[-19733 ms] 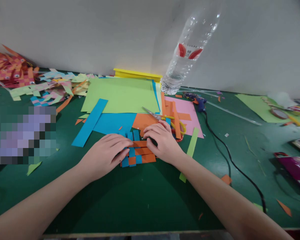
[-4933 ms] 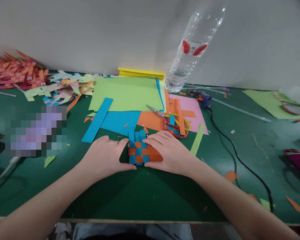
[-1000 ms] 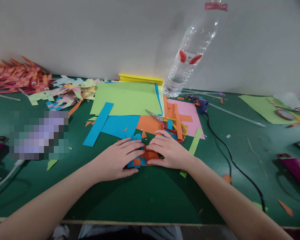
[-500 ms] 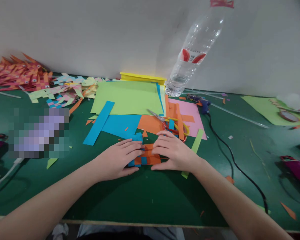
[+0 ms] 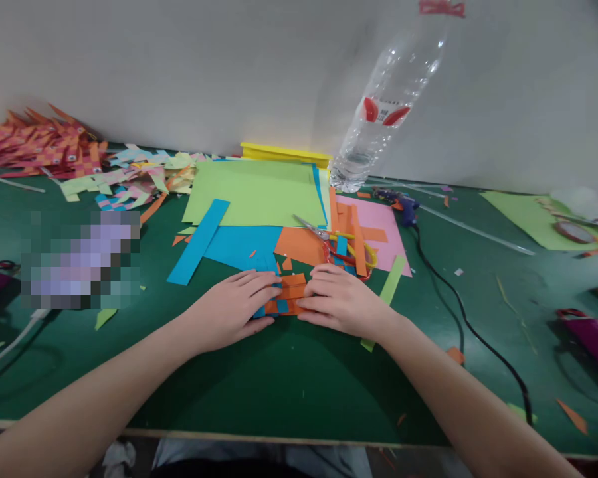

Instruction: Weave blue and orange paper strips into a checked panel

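Observation:
A small piece of woven paper strips [image 5: 290, 287], orange and blue, lies flat on the green table between my hands. My left hand [image 5: 236, 305] grips its left side, with the fingers over the blue part and the thumb at the near edge. At the opposite side my right hand [image 5: 341, 302] has its bent fingers and thumb on the ends of the orange strips. Fingers cover both sides of the weave. Just beyond my right hand lie scissors [image 5: 341, 240] with red and yellow handles, partly under orange strips [image 5: 357, 239].
Behind are green sheets [image 5: 254, 192], a blue strip [image 5: 199, 242] and a leaning plastic bottle [image 5: 386, 113]. A glue gun [image 5: 406, 207] trails a black cord [image 5: 443, 285] on the right. Woven paper pieces [image 5: 50, 149] pile up at the back left, near a blurred-out purple object [image 5: 84, 259].
Both hands have shifted slightly away from the table's front edge with the woven paper. My right fingers have drawn closer together at the strip ends.

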Demonstrator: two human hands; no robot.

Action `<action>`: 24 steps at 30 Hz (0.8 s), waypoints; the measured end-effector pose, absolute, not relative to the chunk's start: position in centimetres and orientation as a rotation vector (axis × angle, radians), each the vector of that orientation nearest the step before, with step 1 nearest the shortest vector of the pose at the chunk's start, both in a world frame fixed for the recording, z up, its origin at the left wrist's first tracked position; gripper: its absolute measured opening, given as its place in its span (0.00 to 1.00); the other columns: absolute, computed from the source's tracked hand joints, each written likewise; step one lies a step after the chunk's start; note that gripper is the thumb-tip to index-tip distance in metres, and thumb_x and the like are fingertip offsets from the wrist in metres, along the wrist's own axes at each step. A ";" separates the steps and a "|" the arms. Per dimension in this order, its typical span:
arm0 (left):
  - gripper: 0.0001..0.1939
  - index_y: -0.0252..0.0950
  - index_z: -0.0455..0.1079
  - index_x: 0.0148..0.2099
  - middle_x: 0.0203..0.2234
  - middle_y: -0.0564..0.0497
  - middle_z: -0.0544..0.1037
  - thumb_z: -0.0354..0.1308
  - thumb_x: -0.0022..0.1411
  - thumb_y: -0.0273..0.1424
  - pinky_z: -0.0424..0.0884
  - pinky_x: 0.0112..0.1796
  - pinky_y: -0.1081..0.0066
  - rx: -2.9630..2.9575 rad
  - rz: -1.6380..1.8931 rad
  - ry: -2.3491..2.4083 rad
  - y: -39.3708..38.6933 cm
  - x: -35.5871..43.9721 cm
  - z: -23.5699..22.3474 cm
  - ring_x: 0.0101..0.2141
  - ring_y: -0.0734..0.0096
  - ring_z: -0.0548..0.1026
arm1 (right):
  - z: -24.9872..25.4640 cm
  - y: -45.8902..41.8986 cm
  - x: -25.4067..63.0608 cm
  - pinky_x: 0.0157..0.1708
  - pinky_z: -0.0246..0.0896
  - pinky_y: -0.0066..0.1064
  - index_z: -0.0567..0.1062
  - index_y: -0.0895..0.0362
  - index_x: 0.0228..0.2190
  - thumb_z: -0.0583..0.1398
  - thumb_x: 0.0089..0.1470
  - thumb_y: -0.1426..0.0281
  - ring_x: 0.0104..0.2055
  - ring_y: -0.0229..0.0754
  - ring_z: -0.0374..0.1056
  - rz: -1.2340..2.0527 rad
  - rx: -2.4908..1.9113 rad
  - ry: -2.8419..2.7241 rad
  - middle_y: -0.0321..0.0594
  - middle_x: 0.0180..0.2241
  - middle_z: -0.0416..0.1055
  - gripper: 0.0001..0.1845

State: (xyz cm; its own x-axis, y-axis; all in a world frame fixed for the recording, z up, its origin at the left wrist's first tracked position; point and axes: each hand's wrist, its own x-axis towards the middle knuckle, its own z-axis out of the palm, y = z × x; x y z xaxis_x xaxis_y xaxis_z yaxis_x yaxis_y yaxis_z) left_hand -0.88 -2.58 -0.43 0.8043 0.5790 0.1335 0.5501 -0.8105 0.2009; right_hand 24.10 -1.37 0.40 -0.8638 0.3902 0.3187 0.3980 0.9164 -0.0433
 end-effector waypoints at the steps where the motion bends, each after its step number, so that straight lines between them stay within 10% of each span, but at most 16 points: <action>1: 0.20 0.34 0.62 0.56 0.56 0.43 0.67 0.52 0.66 0.37 0.59 0.57 0.58 2.834 0.293 0.893 -2.6 -0.9 -0.4 0.57 0.59 0.63 | 0.4 -1.4 24.1 0.44 0.57 0.35 0.78 0.56 0.31 0.55 0.60 0.65 0.33 0.37 0.64 -0.026 -0.576 -2.762 0.36 0.27 0.71 0.14; 13: 0.23 0.38 0.61 0.57 0.55 0.45 0.68 0.55 0.63 0.42 0.58 0.56 0.58 2.850 0.352 0.838 -2.4 -1.7 0.4 0.56 0.58 0.64 | 0.6 -1.6 23.9 0.45 0.60 0.36 0.77 0.56 0.32 0.55 0.60 0.66 0.34 0.37 0.65 0.090 -0.615 -2.729 0.36 0.29 0.73 0.12; 24: 0.14 0.37 0.68 0.47 0.37 0.49 0.79 0.44 0.68 0.35 0.68 0.30 0.69 2.615 0.598 1.561 -2.4 -1.9 0.4 0.31 0.64 0.77 | 0.3 -2.0 23.7 0.51 0.61 0.42 0.73 0.59 0.46 0.56 0.58 0.60 0.50 0.47 0.66 0.064 -0.701 -2.684 0.44 0.47 0.73 0.20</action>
State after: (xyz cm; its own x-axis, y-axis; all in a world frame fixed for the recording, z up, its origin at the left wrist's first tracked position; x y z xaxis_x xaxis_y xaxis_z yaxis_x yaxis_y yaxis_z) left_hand -1.90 -2.41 0.45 0.4203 0.8545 0.3053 0.8398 -0.4938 0.2256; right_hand 23.69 -2.02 0.33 -0.8103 0.4804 0.3355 0.4640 0.8757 -0.1333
